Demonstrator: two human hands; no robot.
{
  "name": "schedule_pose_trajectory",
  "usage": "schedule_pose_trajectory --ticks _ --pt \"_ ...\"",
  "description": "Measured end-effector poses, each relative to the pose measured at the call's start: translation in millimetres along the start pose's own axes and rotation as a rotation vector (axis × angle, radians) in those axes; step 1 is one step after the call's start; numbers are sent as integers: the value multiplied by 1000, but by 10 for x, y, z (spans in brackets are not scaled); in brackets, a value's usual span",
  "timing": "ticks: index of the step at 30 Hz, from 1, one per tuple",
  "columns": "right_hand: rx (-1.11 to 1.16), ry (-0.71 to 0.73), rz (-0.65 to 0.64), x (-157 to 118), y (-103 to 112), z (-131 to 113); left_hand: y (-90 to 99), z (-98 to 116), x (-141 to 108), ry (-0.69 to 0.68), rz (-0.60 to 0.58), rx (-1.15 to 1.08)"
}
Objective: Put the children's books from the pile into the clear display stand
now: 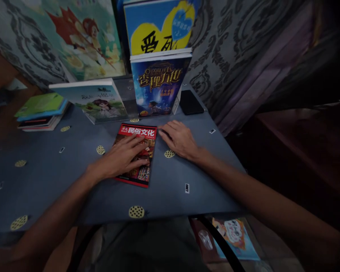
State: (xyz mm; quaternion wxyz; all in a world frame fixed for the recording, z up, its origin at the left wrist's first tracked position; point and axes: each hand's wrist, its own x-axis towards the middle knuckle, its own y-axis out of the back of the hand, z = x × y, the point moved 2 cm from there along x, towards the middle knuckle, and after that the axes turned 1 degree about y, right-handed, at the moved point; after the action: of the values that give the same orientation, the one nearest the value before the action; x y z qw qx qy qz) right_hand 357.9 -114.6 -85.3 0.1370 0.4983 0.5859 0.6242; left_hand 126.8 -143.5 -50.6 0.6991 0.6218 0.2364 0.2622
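A red book with white Chinese title characters lies closed on the grey-blue table. Across its cover rests my left hand, palm down with the fingers spread, hiding part of the picture. My right hand lies on the tabletop just right of the book, its fingertips near the upper right corner. Its fingers are loosely curved and stretched towards the book; whether they touch the edge I cannot tell. Neither hand grips anything.
Behind the red book stand a dark blue book, a yellow-and-blue book, a pale green book and a large picture cover. A black phone lies at right, a book stack at left. Below the table edge is another book.
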Motion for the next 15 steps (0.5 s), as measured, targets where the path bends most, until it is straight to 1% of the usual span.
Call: schedule_pose_trajectory --ticks 1,3,6,10,15 --pt "31 27 4 -8 -3 -30 12 -21 -29 -30 -28 -32" --pt "90 90 -27 -9 -27 -84 33 -21 -82 -81 -73 -78" --pt "140 140 -82 3 -69 -112 55 59 -147 -120 -112 -72" --pt "150 130 -130 11 -99 -74 69 151 -209 -87 -126 -18" --pt "132 101 -213 7 -111 -54 74 190 -249 -118 -98 22"
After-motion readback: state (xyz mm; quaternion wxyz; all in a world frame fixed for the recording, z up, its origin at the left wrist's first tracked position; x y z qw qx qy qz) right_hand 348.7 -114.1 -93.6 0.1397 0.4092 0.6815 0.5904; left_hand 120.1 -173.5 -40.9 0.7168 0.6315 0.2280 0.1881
